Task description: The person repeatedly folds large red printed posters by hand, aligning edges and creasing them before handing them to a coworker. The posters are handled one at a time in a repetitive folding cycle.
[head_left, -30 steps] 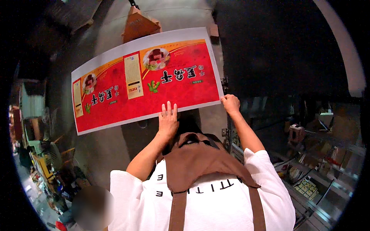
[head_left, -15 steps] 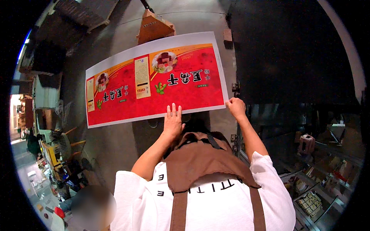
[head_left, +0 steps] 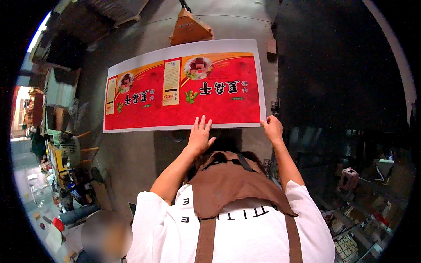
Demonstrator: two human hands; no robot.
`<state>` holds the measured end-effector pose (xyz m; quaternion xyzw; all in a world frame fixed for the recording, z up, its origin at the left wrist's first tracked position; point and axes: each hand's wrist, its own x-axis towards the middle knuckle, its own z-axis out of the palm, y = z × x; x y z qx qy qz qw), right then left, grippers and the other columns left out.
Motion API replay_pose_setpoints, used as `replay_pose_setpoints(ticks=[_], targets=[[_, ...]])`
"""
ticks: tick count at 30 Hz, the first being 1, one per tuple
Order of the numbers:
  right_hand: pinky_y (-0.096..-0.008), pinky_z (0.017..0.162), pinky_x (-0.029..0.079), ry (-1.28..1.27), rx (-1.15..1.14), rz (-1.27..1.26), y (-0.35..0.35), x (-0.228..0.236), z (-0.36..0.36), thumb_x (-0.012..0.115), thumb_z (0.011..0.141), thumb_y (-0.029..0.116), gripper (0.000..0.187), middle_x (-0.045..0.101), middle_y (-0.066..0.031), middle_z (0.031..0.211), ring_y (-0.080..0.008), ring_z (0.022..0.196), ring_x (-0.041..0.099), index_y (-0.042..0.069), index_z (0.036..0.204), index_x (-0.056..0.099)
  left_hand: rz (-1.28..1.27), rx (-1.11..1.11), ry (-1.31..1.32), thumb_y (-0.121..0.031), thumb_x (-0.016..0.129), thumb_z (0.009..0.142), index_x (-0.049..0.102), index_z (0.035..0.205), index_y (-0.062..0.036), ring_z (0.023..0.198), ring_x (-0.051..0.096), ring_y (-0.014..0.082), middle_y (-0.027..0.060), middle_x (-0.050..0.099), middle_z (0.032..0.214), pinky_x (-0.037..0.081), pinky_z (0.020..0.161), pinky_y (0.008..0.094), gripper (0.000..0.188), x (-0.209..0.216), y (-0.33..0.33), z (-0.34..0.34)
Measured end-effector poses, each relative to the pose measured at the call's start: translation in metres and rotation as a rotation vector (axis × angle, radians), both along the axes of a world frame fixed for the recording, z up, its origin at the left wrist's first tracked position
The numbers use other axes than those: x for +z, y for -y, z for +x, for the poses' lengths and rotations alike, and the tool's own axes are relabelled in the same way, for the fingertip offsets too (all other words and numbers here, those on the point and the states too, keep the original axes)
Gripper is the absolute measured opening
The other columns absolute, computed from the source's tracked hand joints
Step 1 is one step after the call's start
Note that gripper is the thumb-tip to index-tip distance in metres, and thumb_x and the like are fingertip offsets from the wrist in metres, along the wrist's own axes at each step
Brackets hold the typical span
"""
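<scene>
Sheet [head_left: 183,98], big red printed one with a white border, right in front of both hands and running way out past the left hand [head_left: 200,136] on its left. Fingers of that hand up on the near edge, spread a little, thumb stuck out sideways, so pretty wide. Narrow pinch at the right hand [head_left: 272,129], though, curled in on the near right corner. Orange wedge-shaped thing [head_left: 190,30] beyond the far edge, roughly straight ahead of the left hand. Brown apron [head_left: 241,188] and white shirt [head_left: 250,236] just behind both hands.
</scene>
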<state>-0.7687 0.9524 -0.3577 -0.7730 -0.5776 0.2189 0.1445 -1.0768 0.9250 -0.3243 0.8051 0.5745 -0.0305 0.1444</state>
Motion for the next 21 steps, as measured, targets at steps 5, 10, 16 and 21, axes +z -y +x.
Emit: replay_pose_setpoints(ticks=[5,10,16,21], targets=[[-0.0306,0.053,0.045,-0.803,-0.366,-0.254,-0.012,-0.004,-0.004,0.061,0.079,0.032,0.033,0.057,-0.0073,0.067,-0.0174,0.059,0.057,-0.001,0.08,0.056,-0.403,0.251,0.769,-0.029,0.058,0.082,0.057,0.103,-0.0027,0.098,0.055,0.0285,0.0135,0.06,0.102,0.043,0.083,0.0378,0.034,-0.007,0.014,0.015],[-0.028,0.058,0.046,-1.189,-0.101,-0.176,-0.044,0.078,-0.033,0.057,0.084,0.029,0.03,0.062,-0.0062,0.079,-0.0134,0.065,0.058,0.002,0.095,0.061,-1.234,0.826,2.062,-0.055,0.055,0.077,0.039,0.126,-0.0064,0.108,0.049,0.0291,0.0121,0.053,0.115,0.038,0.092,0.0348,0.071,-0.035,0.018,0.02],[-0.0266,0.055,0.045,-1.191,-0.199,-0.226,-0.02,0.048,-0.006,0.06,0.08,0.037,0.04,0.061,-0.0028,0.087,-0.0129,0.068,0.056,0.006,0.105,0.056,-0.19,1.02,2.589,-0.049,0.057,0.078,0.04,0.126,-0.0076,0.116,0.044,0.0254,0.0088,0.046,0.126,0.034,0.1,0.0416,0.066,-0.026,-0.017,-0.135],[-0.0273,0.054,0.045,-1.135,-0.277,-0.391,-0.013,0.012,-0.003,0.06,0.081,0.033,0.034,0.062,-0.0042,0.087,-0.0152,0.07,0.058,0.007,0.104,0.056,0.076,1.259,2.424,-0.044,0.055,0.081,0.048,0.116,-0.0074,0.107,0.05,0.0241,0.0078,0.053,0.117,0.039,0.094,0.0406,0.051,-0.067,0.005,-0.268]])
